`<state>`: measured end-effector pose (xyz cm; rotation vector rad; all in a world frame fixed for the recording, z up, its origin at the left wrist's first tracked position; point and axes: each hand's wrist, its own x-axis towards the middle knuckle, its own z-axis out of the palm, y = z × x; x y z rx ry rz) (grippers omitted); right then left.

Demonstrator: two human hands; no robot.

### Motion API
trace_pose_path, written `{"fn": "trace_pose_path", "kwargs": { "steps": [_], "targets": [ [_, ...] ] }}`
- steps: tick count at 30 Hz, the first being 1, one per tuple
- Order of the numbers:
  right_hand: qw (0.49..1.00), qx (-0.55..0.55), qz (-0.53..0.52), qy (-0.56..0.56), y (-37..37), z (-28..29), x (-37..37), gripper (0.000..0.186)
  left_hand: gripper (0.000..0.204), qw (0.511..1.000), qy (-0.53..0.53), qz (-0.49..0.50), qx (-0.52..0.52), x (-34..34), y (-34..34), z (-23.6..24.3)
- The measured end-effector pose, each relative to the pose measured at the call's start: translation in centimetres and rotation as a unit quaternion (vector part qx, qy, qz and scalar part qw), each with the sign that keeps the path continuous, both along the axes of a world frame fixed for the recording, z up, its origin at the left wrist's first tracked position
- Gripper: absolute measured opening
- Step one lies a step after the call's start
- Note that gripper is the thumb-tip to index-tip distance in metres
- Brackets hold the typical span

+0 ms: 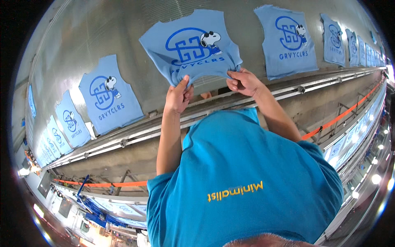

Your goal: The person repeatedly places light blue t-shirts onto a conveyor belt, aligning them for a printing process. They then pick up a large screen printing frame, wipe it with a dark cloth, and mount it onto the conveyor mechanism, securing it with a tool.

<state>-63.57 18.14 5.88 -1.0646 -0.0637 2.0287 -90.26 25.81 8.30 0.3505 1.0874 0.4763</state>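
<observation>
While the left hand point(180, 96) and the right hand point(244, 82) each pinch the lower edge, thumb closed against fingers, the light-blue, sleeveless-cut fabric panel point(185, 45) with a darker-blue print spreads over the long grey bench point(242, 24) before the person. The step appears to be laying or lifting it; either way, the next move calls for even tension, avoiding creases.

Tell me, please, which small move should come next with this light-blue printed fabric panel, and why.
Perhaps ease the bare left hand and bare right hand slightly apart: they pinch the panel along its near edge, which bows between them.
</observation>
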Motion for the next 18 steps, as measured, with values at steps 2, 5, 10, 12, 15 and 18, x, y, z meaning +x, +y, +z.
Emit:
{"fn": "trace_pose_path", "kwargs": {
  "steps": [2,5,10,12,15,18],
  "targets": [
    [0.978,-0.043,0.126,-0.160,-0.3,0.5,0.1,0.020,0.024,0.997,0.048,-0.054,-0.018,-0.7,-0.3,-0.7],
    [0.997,-0.050,0.028,-0.059,-3.4,-5.5,2.6,0.013,0.024,0.986,0.066,-0.154,-0.002,-2.1,-1.8,-2.7],
    [0.972,-0.174,-0.149,-0.049,-0.2,-2.3,-2.9,0.022,0.027,0.997,0.039,-0.013,-0.073,-1.6,-3.8,-5.3],
    [0.992,-0.124,0.010,-0.030,0.3,-3.2,-3.5,0.022,0.027,0.994,0.000,0.012,-0.113,-0.6,-3.6,-5.6],
    [0.990,-0.126,0.056,-0.028,3.9,-3.4,-4.0,0.022,0.029,0.994,0.022,0.054,-0.096,1.9,-1.2,-4.9],
    [0.986,-0.015,-0.139,-0.095,14.3,9.4,-4.9,0.021,0.017,0.974,0.031,0.180,0.133,5.5,9.7,6.1]
  ]
}}
